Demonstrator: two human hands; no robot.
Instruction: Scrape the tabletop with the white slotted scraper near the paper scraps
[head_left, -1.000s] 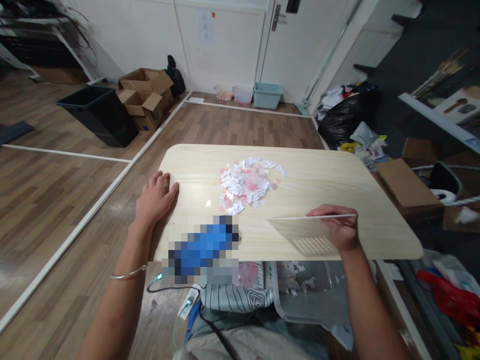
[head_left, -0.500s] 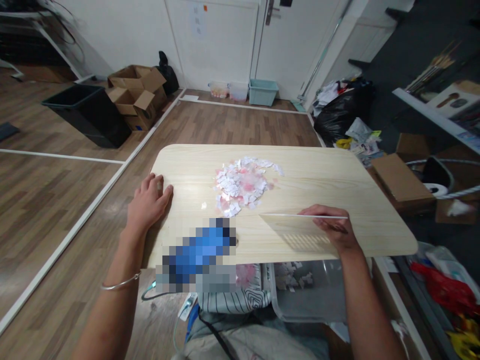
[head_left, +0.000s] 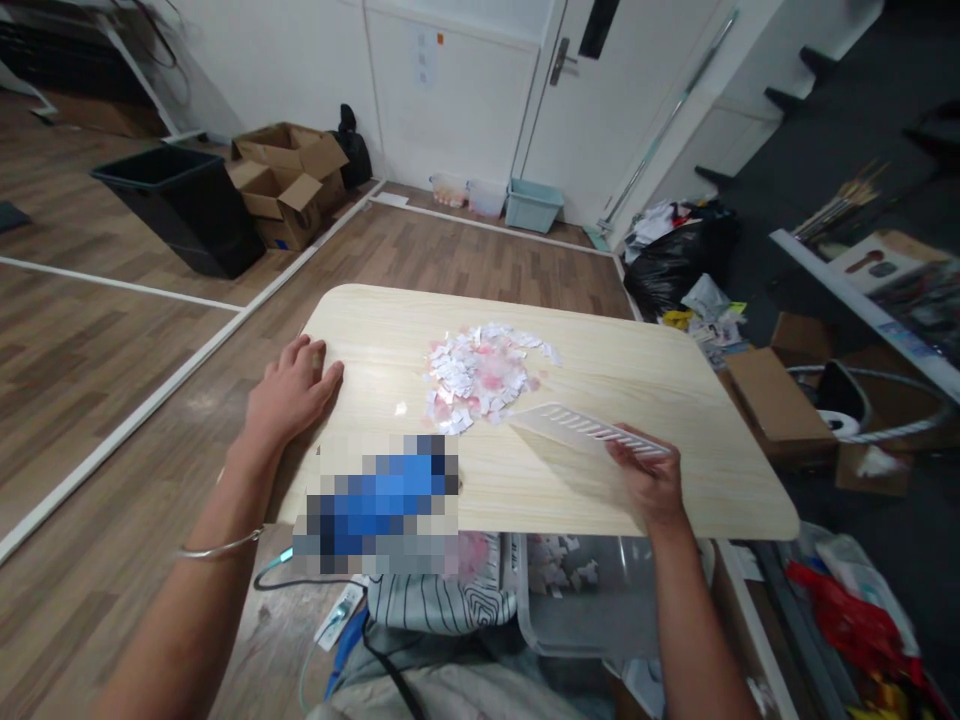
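My left hand (head_left: 289, 390) lies over the left edge of the pale wooden table (head_left: 660, 375), its fingers stretched out and holding nothing. My right hand (head_left: 651, 475) is closed around one end of a flat white slotted plastic strip (head_left: 570, 420), held tilted above the tabletop. The strip's far end points left and comes close to a pile of small white paper scraps (head_left: 469, 370) with pink bits among them. One small scrap (head_left: 401, 409) lies apart, left of the pile. I cannot tell whether the strip touches the pile.
A pixelated blue object (head_left: 382, 490) lies at the table's front edge. Below that edge are a grey plastic bin (head_left: 585, 610) with scraps inside and a striped bag (head_left: 442, 597). A black bin (head_left: 187, 215) and cardboard boxes (head_left: 285, 185) stand beyond, to the left.
The slotted strip has turned so its slotted face shows, and its far end has come nearer the pile. My left hand stays at the table edge. The camera view has tilted slightly.
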